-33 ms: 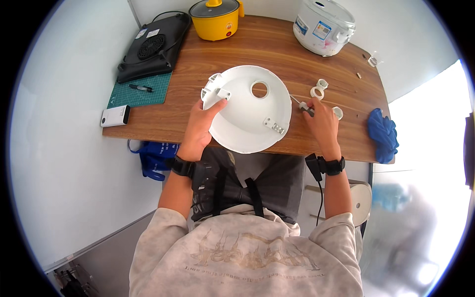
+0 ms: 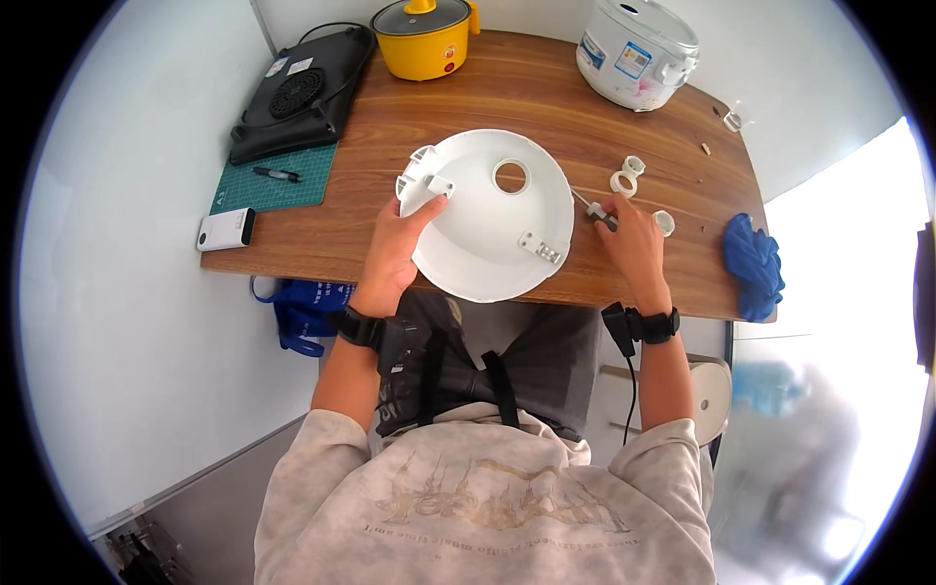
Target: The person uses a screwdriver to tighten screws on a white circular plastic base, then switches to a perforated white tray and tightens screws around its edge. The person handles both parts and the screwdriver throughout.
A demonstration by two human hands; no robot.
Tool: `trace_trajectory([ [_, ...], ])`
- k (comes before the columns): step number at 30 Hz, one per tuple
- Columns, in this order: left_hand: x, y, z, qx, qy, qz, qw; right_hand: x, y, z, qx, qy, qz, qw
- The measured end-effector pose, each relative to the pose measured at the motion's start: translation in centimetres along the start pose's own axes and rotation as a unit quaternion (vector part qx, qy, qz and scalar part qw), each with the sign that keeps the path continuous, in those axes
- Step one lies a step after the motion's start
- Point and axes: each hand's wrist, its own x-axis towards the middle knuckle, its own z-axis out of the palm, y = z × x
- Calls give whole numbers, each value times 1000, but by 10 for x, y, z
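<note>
A round white plastic shell [image 2: 478, 234], like an appliance lid seen from inside, is tilted up at the table's front edge. It has a round hole near its far side and a hinge-like bracket at its left rim. My left hand [image 2: 395, 244] grips that left rim, thumb over the inside. Just right of the shell, my right hand [image 2: 634, 239] is closed round the dark and white handle of a screwdriver [image 2: 602, 215]. Its thin shaft points toward the shell's right rim; whether the tip touches is hard to make out.
White plastic rings [image 2: 624, 182] and a small white cap [image 2: 665, 223] lie near my right hand. A blue cloth [image 2: 753, 263] hangs at the right edge. Behind stand a yellow pot [image 2: 419, 54] and a white rice cooker [image 2: 634, 58]. At left are a black appliance [image 2: 302, 93], a green mat [image 2: 244, 185] and a white power bank [image 2: 226, 230].
</note>
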Motion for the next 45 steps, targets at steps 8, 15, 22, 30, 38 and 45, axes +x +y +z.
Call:
trace_trajectory([
  [8,4,-15,-2,-1,13,-8,1000,1,-16,-10,22,89,-50,995],
  [15,-3,-24,-1,27,12,24,999,0,-101,-18,139,-43,-226,963],
  [22,0,-30,-3,56,2,41,998,25,-137,26,66,-67,-322,942],
  [30,0,-29,-4,90,-2,70,993,29,-146,37,36,-49,-374,925],
  [38,1,-32,-8,92,-9,64,994,32,-148,34,21,-55,-391,919],
  [45,3,-33,-11,93,-31,93,991,31,-154,33,-22,-56,-392,918],
])
